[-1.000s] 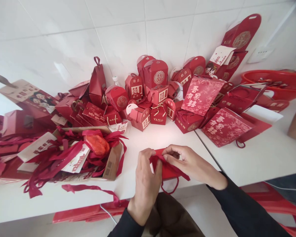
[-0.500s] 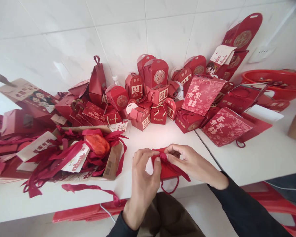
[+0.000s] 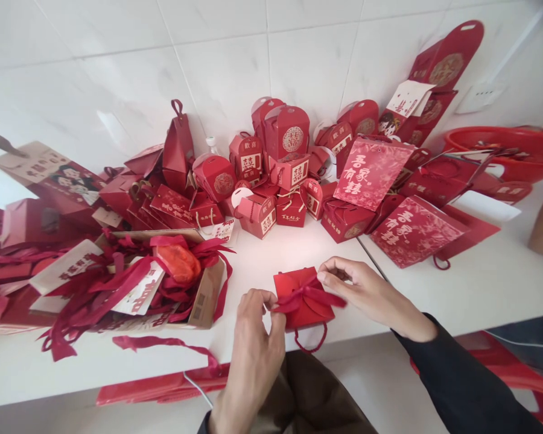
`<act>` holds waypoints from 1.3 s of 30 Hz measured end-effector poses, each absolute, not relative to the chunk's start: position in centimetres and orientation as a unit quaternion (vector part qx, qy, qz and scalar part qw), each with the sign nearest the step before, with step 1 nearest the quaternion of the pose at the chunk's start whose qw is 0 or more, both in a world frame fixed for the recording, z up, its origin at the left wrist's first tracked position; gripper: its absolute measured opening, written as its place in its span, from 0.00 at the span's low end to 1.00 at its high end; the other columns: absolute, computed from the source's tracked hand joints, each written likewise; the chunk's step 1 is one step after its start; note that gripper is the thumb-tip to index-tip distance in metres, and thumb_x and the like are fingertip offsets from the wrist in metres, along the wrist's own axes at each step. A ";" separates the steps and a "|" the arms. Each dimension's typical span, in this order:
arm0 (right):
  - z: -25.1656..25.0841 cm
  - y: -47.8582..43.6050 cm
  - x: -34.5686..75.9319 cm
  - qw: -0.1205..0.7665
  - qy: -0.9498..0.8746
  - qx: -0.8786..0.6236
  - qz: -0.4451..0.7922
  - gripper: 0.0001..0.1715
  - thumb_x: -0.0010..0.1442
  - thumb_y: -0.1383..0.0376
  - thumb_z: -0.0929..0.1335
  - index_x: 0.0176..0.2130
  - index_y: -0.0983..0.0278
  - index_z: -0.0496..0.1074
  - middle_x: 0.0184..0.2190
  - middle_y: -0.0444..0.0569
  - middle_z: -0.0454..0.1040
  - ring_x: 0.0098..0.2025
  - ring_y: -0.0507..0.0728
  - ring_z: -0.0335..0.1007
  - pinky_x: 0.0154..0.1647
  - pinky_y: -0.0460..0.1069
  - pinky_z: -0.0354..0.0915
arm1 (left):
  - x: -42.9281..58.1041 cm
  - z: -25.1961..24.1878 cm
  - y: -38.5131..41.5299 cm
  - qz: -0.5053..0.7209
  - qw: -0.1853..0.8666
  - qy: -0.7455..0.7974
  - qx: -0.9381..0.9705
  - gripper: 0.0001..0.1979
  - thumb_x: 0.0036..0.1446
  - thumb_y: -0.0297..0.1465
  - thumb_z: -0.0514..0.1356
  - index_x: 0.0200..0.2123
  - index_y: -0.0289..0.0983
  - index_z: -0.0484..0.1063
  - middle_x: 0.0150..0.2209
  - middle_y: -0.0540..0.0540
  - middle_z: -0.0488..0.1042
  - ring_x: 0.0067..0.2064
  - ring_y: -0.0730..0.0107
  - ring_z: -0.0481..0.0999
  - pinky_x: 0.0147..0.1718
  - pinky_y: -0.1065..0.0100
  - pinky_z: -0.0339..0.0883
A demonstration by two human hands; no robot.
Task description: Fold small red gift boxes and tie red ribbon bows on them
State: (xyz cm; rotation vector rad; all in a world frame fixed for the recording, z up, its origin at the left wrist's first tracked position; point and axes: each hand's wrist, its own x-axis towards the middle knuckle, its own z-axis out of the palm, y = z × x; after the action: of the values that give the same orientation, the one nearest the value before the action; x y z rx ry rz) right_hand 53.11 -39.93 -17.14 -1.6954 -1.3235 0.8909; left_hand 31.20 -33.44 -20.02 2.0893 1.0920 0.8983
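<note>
A small red gift box [image 3: 302, 299] lies flat on the white table near its front edge, with a red ribbon [image 3: 308, 295] tied across it and a cord loop hanging below. My left hand [image 3: 253, 337] pinches the ribbon's left end at the box's left side. My right hand [image 3: 366, 291] pinches the ribbon's right end at the box's upper right. The ribbon is stretched between both hands.
A heap of red gift boxes [image 3: 271, 175] and flat red bags [image 3: 411, 229] lines the tiled wall. A cardboard tray [image 3: 208, 295] of red ribbons and tags stands at left. One loose ribbon [image 3: 163, 346] lies along the front edge. A red basin [image 3: 502, 150] sits far right.
Both hands have drawn apart, left hand toward me and right hand to the right, pulling the ribbon tight. The box's top is now uncovered and shows the tied ribbon.
</note>
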 end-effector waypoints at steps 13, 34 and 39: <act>-18.0 -40.9 53.7 0.391 -0.505 -0.694 0.333 0.20 0.70 0.48 0.64 0.39 0.60 0.73 0.35 0.45 0.75 0.39 0.58 0.70 0.39 0.50 0.62 | 30.5 -19.6 -33.8 0.248 0.384 0.473 0.753 0.07 0.60 0.33 0.50 0.28 0.41 0.60 0.26 0.52 0.62 0.29 0.67 0.63 0.29 0.67 0.57; -18.6 -40.9 53.6 0.419 -0.482 -0.695 0.331 0.24 0.66 0.43 0.67 0.38 0.60 0.74 0.34 0.47 0.77 0.39 0.59 0.74 0.41 0.50 0.68 | 29.8 -18.1 -34.1 0.204 0.492 0.452 0.716 0.24 0.67 0.51 0.51 0.26 0.39 0.61 0.25 0.52 0.61 0.30 0.69 0.62 0.32 0.67 0.59; -20.7 -41.5 54.1 0.401 -0.475 -0.721 0.304 0.29 0.64 0.39 0.64 0.47 0.56 0.77 0.47 0.50 0.80 0.51 0.64 0.77 0.48 0.51 0.74 | 28.4 -19.3 -33.9 0.250 0.526 0.394 0.711 0.21 0.66 0.43 0.57 0.57 0.40 0.67 0.56 0.40 0.72 0.54 0.59 0.72 0.52 0.60 0.68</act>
State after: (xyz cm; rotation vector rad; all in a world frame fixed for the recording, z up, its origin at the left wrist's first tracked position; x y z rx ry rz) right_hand 54.13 -41.48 -20.71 -1.8240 -1.2013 0.7697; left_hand 28.45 -33.92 -19.30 1.7002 0.9418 0.5975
